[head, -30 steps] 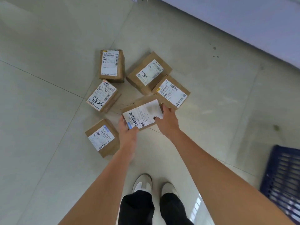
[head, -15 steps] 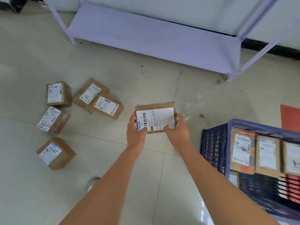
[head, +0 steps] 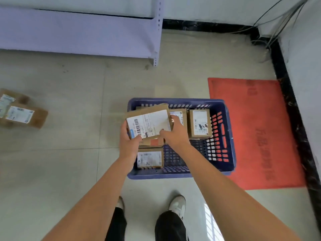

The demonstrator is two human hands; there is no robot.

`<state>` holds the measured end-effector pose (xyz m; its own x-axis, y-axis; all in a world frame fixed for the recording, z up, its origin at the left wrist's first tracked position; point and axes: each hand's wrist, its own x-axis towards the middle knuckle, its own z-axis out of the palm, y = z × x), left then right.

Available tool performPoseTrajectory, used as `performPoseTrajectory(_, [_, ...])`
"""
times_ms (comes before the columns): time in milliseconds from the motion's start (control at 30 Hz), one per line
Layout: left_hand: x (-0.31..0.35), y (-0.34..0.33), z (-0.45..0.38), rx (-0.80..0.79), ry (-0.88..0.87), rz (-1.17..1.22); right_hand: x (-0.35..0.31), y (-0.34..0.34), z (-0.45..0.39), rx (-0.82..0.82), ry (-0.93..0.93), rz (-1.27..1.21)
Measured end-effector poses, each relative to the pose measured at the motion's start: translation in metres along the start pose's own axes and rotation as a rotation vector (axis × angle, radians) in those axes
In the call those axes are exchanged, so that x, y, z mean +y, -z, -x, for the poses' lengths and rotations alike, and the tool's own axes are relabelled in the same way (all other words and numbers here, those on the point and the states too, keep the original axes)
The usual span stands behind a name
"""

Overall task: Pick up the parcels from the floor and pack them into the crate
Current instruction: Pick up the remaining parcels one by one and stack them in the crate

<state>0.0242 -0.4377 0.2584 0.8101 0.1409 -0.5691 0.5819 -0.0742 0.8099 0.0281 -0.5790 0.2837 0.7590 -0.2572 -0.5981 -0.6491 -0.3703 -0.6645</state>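
Three brown cardboard parcels (head: 199, 123) with white labels are already seen lying in the dark blue slotted plastic crate (head: 225, 136); at least two more are waiting on the floor (head: 20, 115) at left. Another labelled brown parcel (head: 149, 122) is being held over the crate, gripped at its near corners by the left hand (head: 129, 143) and right hand (head: 175, 134), both arms being stretched forward and down.

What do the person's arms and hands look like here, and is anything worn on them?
Both forearms are bare with no sleeves in view. The left hand and right hand wear no gloves; no watch, ring or bracelet shows.
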Motion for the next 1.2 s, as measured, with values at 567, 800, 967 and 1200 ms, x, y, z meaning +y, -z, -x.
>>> performPoseTrajectory(567, [-0.123, -0.099, 0.019, -0.254, 0.265, -0.419, 0.183, 0.038, -0.007, -0.009, -0.324, 0.056])
performPoseTrajectory(800, [-0.151, -0.12, 0.009, -0.305, 0.347, -0.472, 0.215, 0.033, -0.026, -0.069, -0.423, 0.101])
performPoseTrajectory(967, [-0.16, -0.133, -0.013, -0.289, 0.418, -0.478, 0.226, 0.029, -0.054, -0.151, -0.458, 0.127])
performPoseTrajectory(1200, [-0.186, -0.143, -0.047, -0.313, 0.417, -0.66, 0.253, 0.02, -0.092, -0.184, -0.46, 0.115])
